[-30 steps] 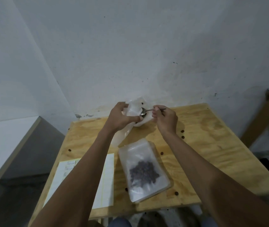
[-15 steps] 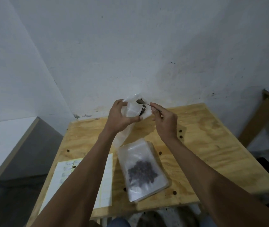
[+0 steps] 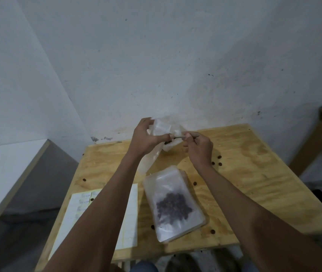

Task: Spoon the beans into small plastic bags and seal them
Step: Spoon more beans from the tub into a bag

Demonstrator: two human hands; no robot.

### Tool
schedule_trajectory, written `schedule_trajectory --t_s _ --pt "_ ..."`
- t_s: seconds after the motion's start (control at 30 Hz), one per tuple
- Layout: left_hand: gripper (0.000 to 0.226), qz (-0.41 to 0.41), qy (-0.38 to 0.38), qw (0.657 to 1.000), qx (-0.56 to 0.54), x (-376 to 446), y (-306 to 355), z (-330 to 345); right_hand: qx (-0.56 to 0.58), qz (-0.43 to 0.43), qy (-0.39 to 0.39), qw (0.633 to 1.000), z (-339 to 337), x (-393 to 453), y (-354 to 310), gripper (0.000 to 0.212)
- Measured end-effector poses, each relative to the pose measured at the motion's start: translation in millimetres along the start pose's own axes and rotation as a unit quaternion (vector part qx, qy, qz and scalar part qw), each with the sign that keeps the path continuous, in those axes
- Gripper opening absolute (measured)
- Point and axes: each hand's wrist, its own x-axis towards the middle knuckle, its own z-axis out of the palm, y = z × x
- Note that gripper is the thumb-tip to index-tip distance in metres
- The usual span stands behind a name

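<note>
left hand (image 3: 146,137) grips small bag (image 3: 163,130); right hand (image 3: 199,146) pinches spoon (image 3: 177,137) at its mouth. bean-filled bag (image 3: 172,203) at 6 o'clock on desk (image 3: 254,173).

Both bare forearms extend forward from the lower frame edge and converge above the far part of the wooden table (image 3: 254,173). Left hand (image 3: 145,137): raised, back toward the camera, fingers curled round the top of a clear plastic bag (image 3: 164,132), thumb tip across the front of the bag. Right hand (image 3: 200,147): just right of the left hand, at similar height above the table, fingers curled, thumb and forefinger pinching a spoon (image 3: 177,138) handle that points left toward the bag.
</note>
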Motion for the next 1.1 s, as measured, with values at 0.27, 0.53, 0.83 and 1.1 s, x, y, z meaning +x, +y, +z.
schedule_trajectory --t_s 0.27,0.53,0.83,1.1 --pt "0.080 -0.074 -0.002 0.994 -0.084 14 -9 3 0.107 0.160 -0.001 0.981 -2 3 -4 0.020" --pt "0.097 -0.056 -0.030 0.998 -0.009 4 -10 4 0.182 0.259 0.028 0.948 -5 8 4 0.017" --pt "0.103 0.004 -0.079 0.986 0.149 -7 -21 0 0.206 0.242 0.058 0.946 -10 11 -10 0.019" --pt "0.106 0.008 -0.065 0.980 0.187 -13 -23 2 0.229 0.190 0.086 0.951 -20 16 -28 0.017"
